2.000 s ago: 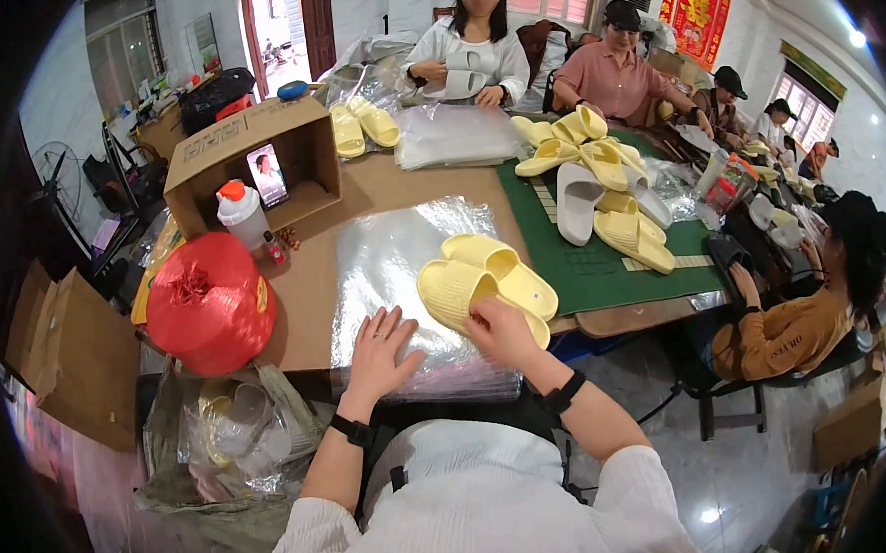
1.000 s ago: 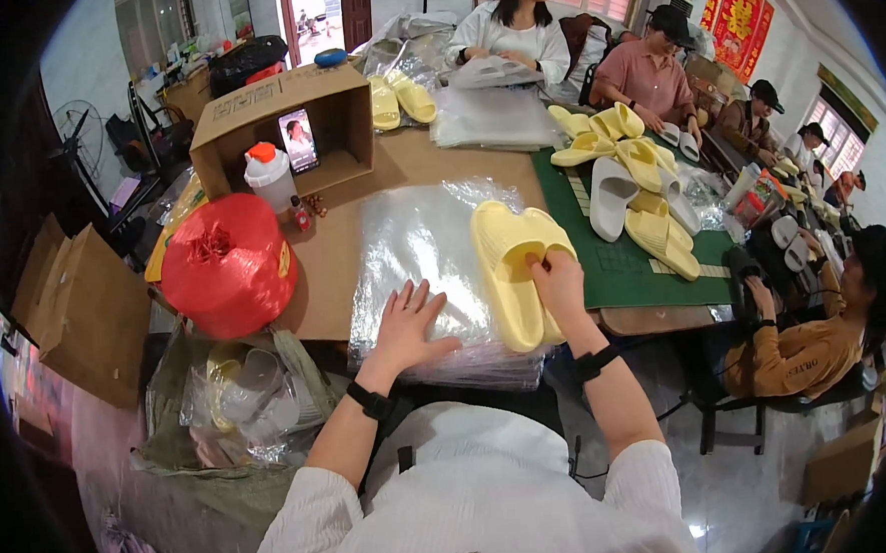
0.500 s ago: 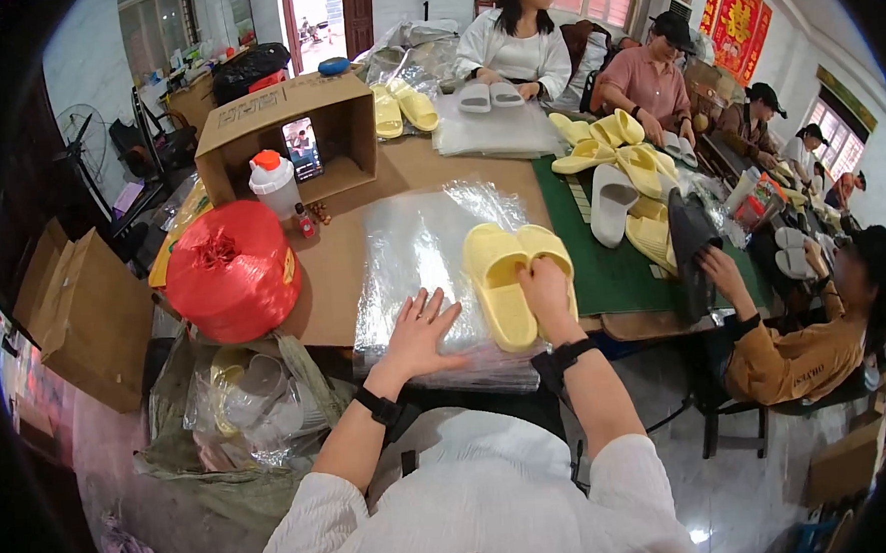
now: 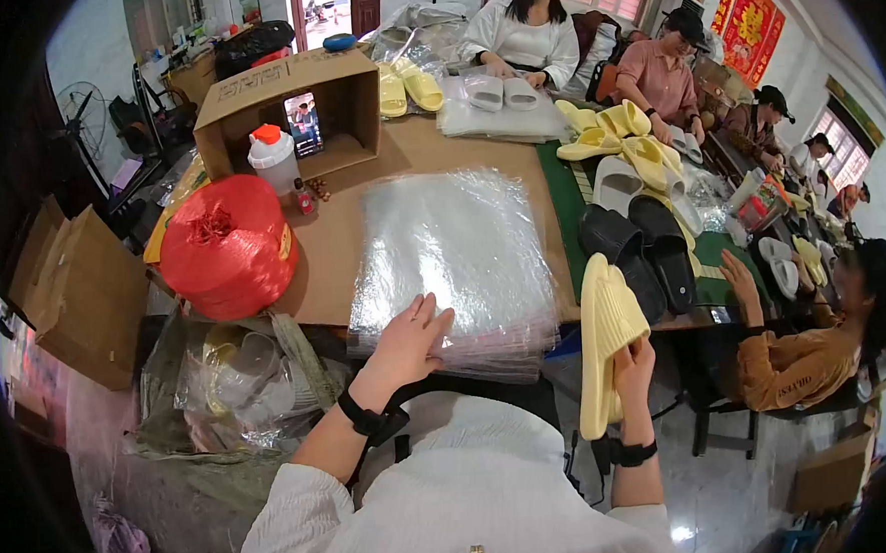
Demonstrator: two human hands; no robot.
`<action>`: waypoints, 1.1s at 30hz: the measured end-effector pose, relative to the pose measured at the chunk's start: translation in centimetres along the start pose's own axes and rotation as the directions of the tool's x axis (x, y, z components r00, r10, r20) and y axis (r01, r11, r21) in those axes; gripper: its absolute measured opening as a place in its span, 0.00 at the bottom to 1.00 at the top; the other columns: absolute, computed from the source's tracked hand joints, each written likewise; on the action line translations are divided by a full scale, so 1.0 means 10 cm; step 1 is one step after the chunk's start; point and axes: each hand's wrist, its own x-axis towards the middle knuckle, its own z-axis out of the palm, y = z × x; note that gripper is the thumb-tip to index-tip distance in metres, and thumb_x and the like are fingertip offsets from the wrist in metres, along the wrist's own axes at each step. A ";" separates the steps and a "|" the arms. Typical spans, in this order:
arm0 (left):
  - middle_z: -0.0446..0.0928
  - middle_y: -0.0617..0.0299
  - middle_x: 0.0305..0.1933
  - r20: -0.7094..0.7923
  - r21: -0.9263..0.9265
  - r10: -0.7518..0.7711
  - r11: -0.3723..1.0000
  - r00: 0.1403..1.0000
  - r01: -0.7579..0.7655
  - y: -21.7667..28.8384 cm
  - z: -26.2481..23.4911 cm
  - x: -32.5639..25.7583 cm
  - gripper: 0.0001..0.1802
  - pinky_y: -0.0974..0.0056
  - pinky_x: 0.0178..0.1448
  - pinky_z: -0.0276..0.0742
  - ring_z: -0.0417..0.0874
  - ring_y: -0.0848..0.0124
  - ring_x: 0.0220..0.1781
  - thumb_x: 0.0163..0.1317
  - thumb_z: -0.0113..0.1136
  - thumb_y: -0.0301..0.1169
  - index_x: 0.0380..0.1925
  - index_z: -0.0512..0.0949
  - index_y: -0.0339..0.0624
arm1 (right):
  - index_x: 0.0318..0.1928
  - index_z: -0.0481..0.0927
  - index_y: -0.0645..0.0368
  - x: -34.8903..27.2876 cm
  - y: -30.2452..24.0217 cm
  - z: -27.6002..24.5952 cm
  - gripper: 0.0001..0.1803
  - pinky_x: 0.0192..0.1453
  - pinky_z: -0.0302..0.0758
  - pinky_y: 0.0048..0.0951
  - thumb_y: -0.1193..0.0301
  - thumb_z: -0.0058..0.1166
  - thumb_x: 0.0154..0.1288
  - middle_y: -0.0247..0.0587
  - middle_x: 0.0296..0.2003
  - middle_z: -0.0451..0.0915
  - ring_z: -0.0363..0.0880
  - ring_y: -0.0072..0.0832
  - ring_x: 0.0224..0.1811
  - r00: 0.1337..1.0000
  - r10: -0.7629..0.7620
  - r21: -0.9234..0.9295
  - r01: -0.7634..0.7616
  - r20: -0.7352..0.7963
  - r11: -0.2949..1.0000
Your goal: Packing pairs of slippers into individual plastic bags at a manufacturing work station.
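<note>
My right hand [image 4: 632, 372] grips a pair of yellow slides [image 4: 606, 318], held tilted on edge off the table's front edge at the right. Its fingers are partly hidden behind the soles. My left hand [image 4: 403, 349] lies on the near left part of a stack of clear plastic bags [image 4: 456, 246], fingers stretched out and holding nothing. A pair of black slides [image 4: 664, 255] sits just beyond the yellow pair, at the edge of the green mat [image 4: 563, 215].
A red roll of plastic twine [image 4: 227, 263], a white bottle with a red cap [image 4: 275, 163] and a cardboard box [image 4: 348, 86] holding a phone stand left. More yellow slides [image 4: 606, 133] lie far right. Co-workers sit around; one's hand [image 4: 741, 279] is near the black slides.
My right hand has lifted the yellow slides off the bags and carried them right, toward me. A co-worker's black slides now lie on the mat, let go. My left hand stays on the bags.
</note>
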 end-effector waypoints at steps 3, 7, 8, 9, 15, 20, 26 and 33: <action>0.64 0.37 0.68 -0.041 -0.033 0.021 0.999 0.999 -0.023 -0.04 0.03 0.01 0.39 0.49 0.71 0.65 0.64 0.41 0.71 0.52 0.70 0.44 0.64 0.70 0.45 | 0.45 0.79 0.69 -0.19 0.07 -0.07 0.11 0.41 0.73 0.23 0.72 0.54 0.70 0.36 0.36 0.82 0.78 0.22 0.36 0.999 0.033 0.152 -0.028 -0.028 0.988; 0.69 0.38 0.64 -0.124 -0.054 0.126 0.990 0.984 -0.133 -0.06 0.11 0.13 0.34 0.51 0.67 0.69 0.70 0.42 0.67 0.55 0.66 0.51 0.58 0.75 0.44 | 0.54 0.77 0.67 -0.33 0.02 -0.01 0.14 0.48 0.78 0.26 0.74 0.54 0.71 0.38 0.45 0.84 0.82 0.24 0.46 0.992 0.125 0.371 -0.125 0.025 0.920; 0.69 0.38 0.64 -0.123 -0.054 0.126 0.990 0.984 -0.133 -0.04 0.14 0.14 0.34 0.51 0.67 0.69 0.70 0.42 0.67 0.55 0.66 0.51 0.58 0.75 0.44 | 0.54 0.77 0.67 -0.37 0.00 0.02 0.14 0.48 0.78 0.26 0.74 0.55 0.71 0.39 0.46 0.84 0.83 0.24 0.45 0.991 0.132 0.444 -0.133 0.033 0.886; 0.70 0.39 0.64 -0.142 -0.073 0.116 0.989 0.983 -0.127 0.01 0.12 0.17 0.32 0.51 0.67 0.70 0.70 0.43 0.66 0.56 0.65 0.51 0.56 0.77 0.45 | 0.54 0.77 0.67 -0.40 -0.03 0.05 0.14 0.48 0.79 0.27 0.75 0.56 0.70 0.39 0.46 0.83 0.83 0.24 0.45 0.990 0.140 0.513 -0.138 0.037 0.847; 0.71 0.43 0.65 -0.065 -0.099 0.048 0.994 0.997 -0.054 0.14 0.00 0.25 0.26 0.53 0.69 0.68 0.72 0.49 0.66 0.60 0.63 0.48 0.55 0.79 0.48 | 0.57 0.75 0.68 -0.47 -0.04 0.14 0.17 0.53 0.77 0.27 0.75 0.55 0.71 0.40 0.49 0.82 0.83 0.26 0.48 0.985 0.160 0.488 -0.172 0.067 0.856; 0.76 0.46 0.61 -0.152 -0.101 0.013 0.994 0.988 -0.028 0.07 0.17 0.26 0.20 0.54 0.66 0.70 0.76 0.51 0.62 0.64 0.60 0.45 0.51 0.82 0.48 | 0.56 0.75 0.68 -0.57 0.01 0.24 0.16 0.53 0.77 0.26 0.76 0.55 0.70 0.40 0.49 0.82 0.82 0.26 0.49 0.989 0.143 0.524 -0.145 0.045 0.839; 0.82 0.46 0.50 -0.230 -0.513 -0.309 0.844 0.923 0.154 0.02 0.23 0.36 0.17 0.60 0.55 0.77 0.82 0.57 0.52 0.70 0.52 0.39 0.46 0.85 0.41 | 0.55 0.76 0.68 -0.66 -0.04 0.24 0.15 0.51 0.76 0.24 0.77 0.55 0.69 0.36 0.46 0.82 0.81 0.22 0.47 0.996 0.087 0.511 -0.085 0.019 0.855; 0.83 0.49 0.50 0.053 -0.767 -0.543 0.515 0.838 0.382 0.08 0.21 0.34 0.17 0.60 0.54 0.77 0.84 0.53 0.47 0.66 0.57 0.41 0.43 0.86 0.42 | 0.53 0.77 0.69 -0.70 -0.34 0.36 0.15 0.46 0.75 0.23 0.77 0.57 0.68 0.35 0.45 0.80 0.80 0.21 0.42 0.999 -0.012 0.425 -0.006 0.039 0.905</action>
